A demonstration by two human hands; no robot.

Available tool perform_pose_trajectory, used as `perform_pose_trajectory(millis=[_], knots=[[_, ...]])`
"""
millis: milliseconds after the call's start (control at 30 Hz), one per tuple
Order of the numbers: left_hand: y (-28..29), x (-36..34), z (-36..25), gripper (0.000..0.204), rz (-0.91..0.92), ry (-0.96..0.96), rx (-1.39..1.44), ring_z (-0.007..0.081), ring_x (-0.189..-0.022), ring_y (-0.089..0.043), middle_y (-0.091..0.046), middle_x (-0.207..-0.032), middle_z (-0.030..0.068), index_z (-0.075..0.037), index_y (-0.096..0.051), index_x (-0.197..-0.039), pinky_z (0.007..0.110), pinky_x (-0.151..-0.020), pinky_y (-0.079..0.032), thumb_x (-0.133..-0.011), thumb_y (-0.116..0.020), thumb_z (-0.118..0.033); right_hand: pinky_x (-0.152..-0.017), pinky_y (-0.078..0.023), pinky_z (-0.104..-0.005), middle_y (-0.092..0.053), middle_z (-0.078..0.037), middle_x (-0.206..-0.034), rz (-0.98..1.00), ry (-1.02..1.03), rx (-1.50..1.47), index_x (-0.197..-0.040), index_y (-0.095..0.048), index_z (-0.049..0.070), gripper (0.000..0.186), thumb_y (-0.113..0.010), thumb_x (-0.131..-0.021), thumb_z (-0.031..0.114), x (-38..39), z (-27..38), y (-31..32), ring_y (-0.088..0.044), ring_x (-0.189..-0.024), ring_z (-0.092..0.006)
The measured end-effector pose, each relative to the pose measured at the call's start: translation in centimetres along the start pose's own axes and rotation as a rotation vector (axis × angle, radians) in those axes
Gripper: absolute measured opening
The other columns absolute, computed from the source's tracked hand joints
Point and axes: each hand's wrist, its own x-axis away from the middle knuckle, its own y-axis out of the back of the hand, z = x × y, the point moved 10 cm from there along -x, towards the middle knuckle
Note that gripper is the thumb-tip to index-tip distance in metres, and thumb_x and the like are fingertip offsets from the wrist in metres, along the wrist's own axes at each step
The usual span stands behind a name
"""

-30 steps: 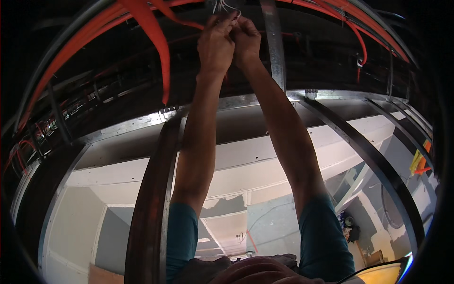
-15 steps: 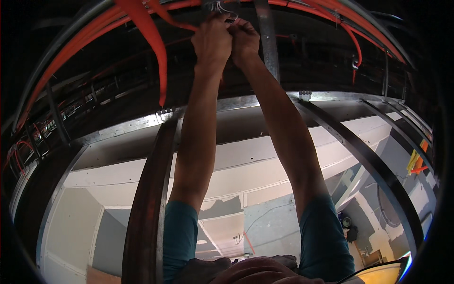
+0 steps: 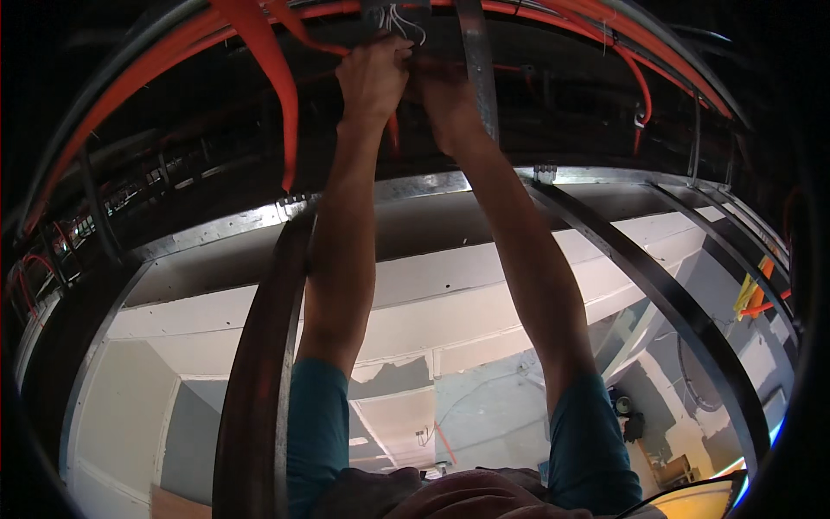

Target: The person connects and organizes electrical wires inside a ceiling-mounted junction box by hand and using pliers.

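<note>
Thin white wires [image 3: 395,17] hang in loops from a dark electrical box [image 3: 418,12] at the top of the view. Just below the box, my left hand [image 3: 373,80] is closed, its fingers pinched at the lower ends of the wires. Its fingertips partly hide what they grip. My right hand [image 3: 447,104] is beside it to the right, a little lower. Motion blurs its fingers, so I cannot make out whether they hold anything. Both arms reach up between metal ceiling framing members.
Orange flexible conduits [image 3: 275,78] run and dangle at the upper left, with more orange conduit [image 3: 640,73] at the upper right. A metal channel [image 3: 415,186] crosses behind my forearms. Dark metal studs [image 3: 259,372] flank my arms. A vertical metal strip [image 3: 481,78] is near my right hand.
My right hand has drawn away from the left, slightly down and to the right, and is blurred. My left hand stays at the wires. The whole view has shifted slightly.
</note>
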Motion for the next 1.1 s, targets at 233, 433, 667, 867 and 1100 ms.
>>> perform_pose_trajectory(millis=[233, 433, 667, 867, 1100], knots=[[-0.1, 1.1, -0.1, 0.017, -0.139, -0.089, 0.043, 0.0287, -0.084, -0.071, -0.071, -0.097, -0.0014, -0.019, -0.077, -0.098, 0.044, -0.074, -0.057, -0.086, -0.067, -0.011, -0.072, -0.056, -0.0279, -0.069, -0.006, -0.096, 0.034, -0.030, 0.302, -0.118, -0.064, 0.005, 0.022, -0.064, -0.096, 0.002, 15.2, 2.0, 2.2, -0.068, -0.082, -0.0132], [0.8, 3.3, -1.8, 0.022, -0.373, -0.200, 0.080, 0.0293, -0.087, -0.070, -0.070, -0.105, 0.0043, -0.014, -0.074, -0.105, 0.043, -0.075, -0.057, -0.086, -0.068, -0.004, -0.071, -0.057, -0.0269, -0.070, -0.007, -0.094, -0.022, -0.097, 0.471, -0.117, -0.064, 0.000, 0.019, -0.061, -0.098, 0.000, 26.4, 3.3, 8.1, -0.070, -0.083, -0.0132], [-4.0, 7.0, 3.3, 0.034, -0.131, 0.535, 0.899, 0.0151, -0.088, -0.068, -0.069, -0.103, 0.0090, -0.003, -0.066, -0.119, 0.028, -0.072, -0.055, -0.092, -0.076, -0.021, -0.069, -0.055, -0.0278, -0.069, -0.008, -0.096, -0.249, -0.440, 0.407, -0.116, -0.064, -0.001, 0.018, -0.062, -0.099, 0.005, 38.7, 2.2, 16.5, -0.067, -0.082, -0.0139], [-10.8, 6.0, 2.3, 0.036, -0.092, 1.142, 1.741, 0.0151, -0.080, -0.064, -0.064, -0.095, 0.0043, -0.010, -0.065, -0.109, 0.028, -0.070, -0.055, -0.090, -0.077, -0.039, -0.068, -0.055, -0.0297, -0.069, -0.009, -0.094, -0.426, -0.612, 0.331, -0.114, -0.064, -0.003, 0.020, -0.064, -0.097, 0.007, 46.8, 0.3, 19.8, -0.066, -0.079, -0.0155], [-13.5, 4.2, 2.9, 0.026, -0.286, 1.181, 1.933, 0.0105, -0.077, -0.058, -0.061, -0.094, -0.0035, -0.013, -0.064, -0.103, 0.025, -0.066, -0.051, -0.096, -0.071, -0.037, -0.069, -0.056, -0.0288, -0.071, -0.010, -0.094, -0.377, -0.770, 0.454, -0.112, -0.065, -0.003, 0.018, -0.063, -0.097, 0.007, 52.1, -1.5, 20.3, -0.067, -0.080, -0.0149]])
